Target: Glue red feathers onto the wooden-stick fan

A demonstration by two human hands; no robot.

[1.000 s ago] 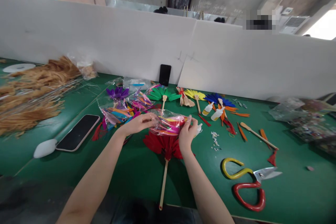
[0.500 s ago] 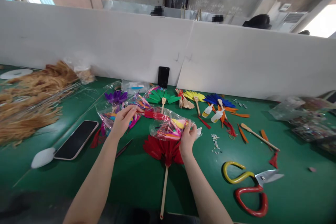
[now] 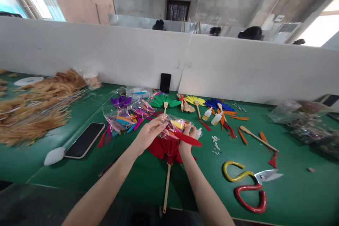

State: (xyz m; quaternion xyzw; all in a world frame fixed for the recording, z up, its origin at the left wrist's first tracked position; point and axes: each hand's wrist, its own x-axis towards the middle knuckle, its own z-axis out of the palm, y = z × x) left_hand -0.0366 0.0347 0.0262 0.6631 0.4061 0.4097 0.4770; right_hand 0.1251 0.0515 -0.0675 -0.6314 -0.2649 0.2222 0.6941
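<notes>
My left hand (image 3: 150,133) is pinched at the left side of a clear plastic bag of coloured feathers (image 3: 180,124). A long red feather (image 3: 188,138) points right from its fingertips and crosses in front of my right hand; its thin quill end is hard to make out. My right hand (image 3: 187,143) grips the bag's right end, its fingers partly hidden by the feather. Below the bag, a red feather fan (image 3: 169,151) lies on the green table, its wooden handle (image 3: 167,189) toward me. Part of the fan is covered by my hands.
Scissors (image 3: 250,183) lie at the right, near white beads (image 3: 215,144) and glue bottles (image 3: 217,118). Green (image 3: 165,101), yellow (image 3: 195,100) and blue (image 3: 219,104) fans line the back. At left are a phone (image 3: 85,140) and brown fibres (image 3: 50,102). A white partition (image 3: 119,53) stands behind.
My left hand has moved right and down, close to the bag. The red feather, previously stretched between hand and bag, now points right across my right hand. The camera view has tilted up slightly.
</notes>
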